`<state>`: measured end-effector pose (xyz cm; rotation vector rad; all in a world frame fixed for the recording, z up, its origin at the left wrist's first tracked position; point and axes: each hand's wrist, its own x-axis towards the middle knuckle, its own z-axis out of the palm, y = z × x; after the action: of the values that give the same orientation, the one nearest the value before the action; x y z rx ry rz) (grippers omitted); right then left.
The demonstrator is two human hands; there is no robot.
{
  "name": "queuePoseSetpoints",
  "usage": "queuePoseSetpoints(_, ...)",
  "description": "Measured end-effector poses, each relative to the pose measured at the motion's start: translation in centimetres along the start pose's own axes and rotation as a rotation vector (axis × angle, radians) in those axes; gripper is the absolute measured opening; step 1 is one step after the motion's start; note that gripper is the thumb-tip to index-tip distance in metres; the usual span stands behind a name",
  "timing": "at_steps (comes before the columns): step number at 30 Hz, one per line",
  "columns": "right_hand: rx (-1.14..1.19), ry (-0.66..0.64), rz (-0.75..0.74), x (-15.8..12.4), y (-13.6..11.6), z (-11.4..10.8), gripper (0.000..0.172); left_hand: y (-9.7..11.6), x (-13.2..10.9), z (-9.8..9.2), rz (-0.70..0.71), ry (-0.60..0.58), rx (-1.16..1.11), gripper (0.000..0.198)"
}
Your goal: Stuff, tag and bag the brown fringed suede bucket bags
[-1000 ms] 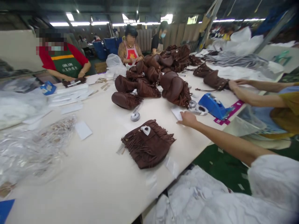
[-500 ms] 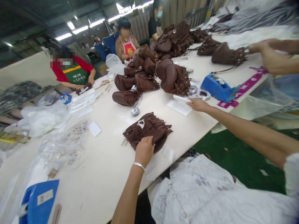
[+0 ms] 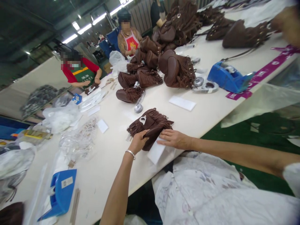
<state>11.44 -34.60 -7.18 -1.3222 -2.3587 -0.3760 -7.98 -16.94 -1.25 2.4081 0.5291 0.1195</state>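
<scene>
A brown fringed bag (image 3: 153, 134) with a light metal-looking clasp lies on the table in front of me. My left hand (image 3: 137, 142) grips its near edge, thumb on top, and lifts the flap slightly. At the bag's near side my right hand (image 3: 177, 139) holds a white rectangular sheet (image 3: 156, 153), fingers stretched over its upper end. The sheet slants down toward the table edge, next to the bag. Whether its upper end reaches inside the bag is hidden by the fingers.
Brown bags (image 3: 177, 68) are heaped at the back. White sheets (image 3: 182, 103) lie on the right, near a blue tape dispenser (image 3: 225, 76); another blue dispenser (image 3: 62, 190) stands front left. Clear plastic bags (image 3: 78, 137) cover the left. Co-workers (image 3: 82, 73) work across the table.
My right hand has come from the white stack on the right to the bag, bringing a sheet. My left hand has raised the bag's near edge. The view has shifted.
</scene>
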Motion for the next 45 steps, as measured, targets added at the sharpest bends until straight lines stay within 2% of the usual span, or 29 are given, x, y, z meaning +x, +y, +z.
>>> queuePoseSetpoints(3,-0.099,0.033,0.096,0.0,0.5,2.3,0.039,-0.2,-0.5,0.5,0.014,0.027,-0.012,0.049)
queuePoseSetpoints(6,-0.156,0.040,0.118,-0.2,0.3,3.3,0.041,-0.5,-0.8,0.9,0.038,0.036,-0.006,0.058)
queuePoseSetpoints(11,-0.143,0.029,0.182,0.2,0.1,3.6,0.039,-1.1,-1.6,1.7,0.098,0.027,0.056,0.078)
queuePoseSetpoints(14,-0.164,0.019,0.225,0.2,0.1,3.5,0.038,-1.4,-2.4,2.0,0.128,0.037,0.111,0.078)
queuePoseSetpoints(19,-0.252,0.082,0.256,-0.2,-0.5,3.3,0.039,-1.5,-3.1,2.0,0.154,0.055,0.154,0.079)
queuePoseSetpoints(25,-0.177,0.029,0.363,0.3,-0.9,3.7,0.025,-1.1,-3.8,2.2,0.172,0.056,0.249,0.073)
queuePoseSetpoints(29,-0.119,-0.035,0.400,1.0,-0.9,3.6,0.022,-1.0,-4.9,4.2,0.160,0.120,0.364,0.057)
queuePoseSetpoints(33,0.030,-0.050,0.410,0.4,-0.7,2.9,0.025,-1.4,-5.6,6.1,0.146,0.171,0.431,0.058)
queuePoseSetpoints(35,0.103,-0.033,0.391,-0.2,-0.4,2.5,0.031,-1.7,-5.7,6.5,0.156,0.185,0.462,0.058)
queuePoseSetpoints(37,0.129,0.009,0.404,-0.7,-0.2,2.3,0.030,-1.9,-5.7,6.7,0.168,0.198,0.489,0.055)
queuePoseSetpoints(41,0.119,0.117,0.566,-1.1,-0.1,2.6,0.026,-2.3,-5.5,6.7,0.191,0.236,0.503,0.051)
queuePoseSetpoints(45,0.193,0.186,0.660,-1.3,0.4,3.2,0.038,-2.3,-5.1,7.3,0.210,0.291,0.512,0.046)
